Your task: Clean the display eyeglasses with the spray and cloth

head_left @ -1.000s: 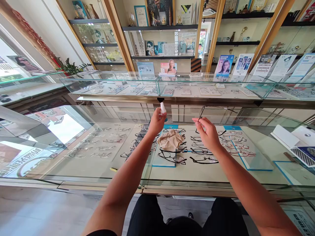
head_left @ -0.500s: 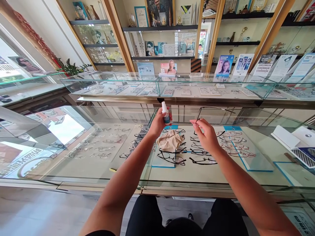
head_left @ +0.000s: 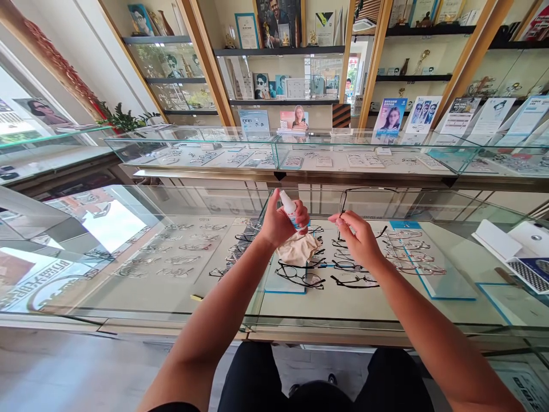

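Note:
A small white spray bottle (head_left: 289, 207) is wrapped in the fingers of my left hand (head_left: 278, 222), its top tilted up and to the left. My right hand (head_left: 358, 233) pinches a pair of eyeglasses (head_left: 343, 200) with a thin dark frame, raised above the glass counter. Just below my left hand lies a crumpled beige cloth (head_left: 298, 249). Dark-framed glasses (head_left: 300, 276) rest in rows under and around the cloth, seen on or through the glass. My right hand and forearm hide part of the rows behind them.
The glass display counter (head_left: 171, 309) spans the front and holds several rows of frames. A white open box (head_left: 510, 243) sits at the right. Behind stands a second glass case (head_left: 240, 166), with brochures (head_left: 390, 117) on top and shelves beyond.
My left hand has turned the spray bottle from nearly upright to a tilt, shifting slightly right. The eyeglasses in my right hand have turned a little.

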A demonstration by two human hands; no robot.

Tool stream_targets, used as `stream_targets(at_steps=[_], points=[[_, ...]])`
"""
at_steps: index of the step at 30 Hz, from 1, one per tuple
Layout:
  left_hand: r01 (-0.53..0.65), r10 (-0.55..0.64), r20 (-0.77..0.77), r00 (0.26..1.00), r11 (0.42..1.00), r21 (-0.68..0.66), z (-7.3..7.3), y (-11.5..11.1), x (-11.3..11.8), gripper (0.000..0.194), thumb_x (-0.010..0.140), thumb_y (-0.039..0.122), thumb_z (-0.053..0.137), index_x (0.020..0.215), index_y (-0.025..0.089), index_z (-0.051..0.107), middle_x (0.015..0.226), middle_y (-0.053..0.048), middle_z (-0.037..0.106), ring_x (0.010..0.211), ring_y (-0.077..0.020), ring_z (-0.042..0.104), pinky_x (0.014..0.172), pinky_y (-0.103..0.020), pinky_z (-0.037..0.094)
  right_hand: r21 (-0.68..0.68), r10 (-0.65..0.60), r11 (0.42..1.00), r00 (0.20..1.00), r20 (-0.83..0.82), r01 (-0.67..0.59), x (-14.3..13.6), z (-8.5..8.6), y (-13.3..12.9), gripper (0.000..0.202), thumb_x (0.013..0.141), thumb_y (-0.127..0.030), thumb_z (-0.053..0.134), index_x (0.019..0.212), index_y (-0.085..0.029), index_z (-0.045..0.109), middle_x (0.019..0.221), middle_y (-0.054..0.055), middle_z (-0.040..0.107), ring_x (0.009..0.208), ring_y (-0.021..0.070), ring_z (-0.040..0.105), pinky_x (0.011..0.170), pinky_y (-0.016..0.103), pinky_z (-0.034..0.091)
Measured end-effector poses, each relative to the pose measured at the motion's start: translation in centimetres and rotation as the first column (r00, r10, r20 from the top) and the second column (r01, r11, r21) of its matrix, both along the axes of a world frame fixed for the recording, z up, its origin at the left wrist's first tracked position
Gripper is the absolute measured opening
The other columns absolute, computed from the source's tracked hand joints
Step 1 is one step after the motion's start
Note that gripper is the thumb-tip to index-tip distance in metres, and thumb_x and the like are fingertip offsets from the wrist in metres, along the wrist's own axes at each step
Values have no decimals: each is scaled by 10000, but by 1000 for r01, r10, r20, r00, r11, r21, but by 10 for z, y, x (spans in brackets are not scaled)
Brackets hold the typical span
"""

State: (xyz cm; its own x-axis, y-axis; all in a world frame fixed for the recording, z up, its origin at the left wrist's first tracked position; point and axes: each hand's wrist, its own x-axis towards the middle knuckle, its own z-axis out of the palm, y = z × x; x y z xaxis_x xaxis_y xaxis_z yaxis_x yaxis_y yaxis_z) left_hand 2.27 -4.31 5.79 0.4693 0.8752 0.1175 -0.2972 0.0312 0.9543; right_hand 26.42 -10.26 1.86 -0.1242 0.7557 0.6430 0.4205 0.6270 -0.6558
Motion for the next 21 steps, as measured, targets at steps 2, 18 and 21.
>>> stream_targets(at_steps=[2,18,21], points=[[4,-4,9,1000,1000,9,0,-4,4,820,873,1048,367,680,266,522,664,-35,418,648,-227,518,611,-424,495,-31,33,999,999,-20,-34,0,2,0,472,1176,-616,482,1103,-269,793,1060,82,802,977,258,756,920,426,605],[212,-198,187,962,976,-57,-9,-12,16,633,845,839,649,728,218,614,770,-21,468,768,-202,544,708,-359,564,-278,234,902,916,-325,-329,2,5,0,508,1077,-727,636,1011,-252,805,1108,71,831,898,216,737,886,382,569],[206,-193,201,960,977,-48,-13,-10,18,647,845,836,668,738,198,643,782,-22,495,773,-196,555,707,-343,569,-293,270,876,893,-359,-383,1,5,0,483,1073,-702,667,1008,-249,820,1116,73,830,903,212,726,886,376,559]])
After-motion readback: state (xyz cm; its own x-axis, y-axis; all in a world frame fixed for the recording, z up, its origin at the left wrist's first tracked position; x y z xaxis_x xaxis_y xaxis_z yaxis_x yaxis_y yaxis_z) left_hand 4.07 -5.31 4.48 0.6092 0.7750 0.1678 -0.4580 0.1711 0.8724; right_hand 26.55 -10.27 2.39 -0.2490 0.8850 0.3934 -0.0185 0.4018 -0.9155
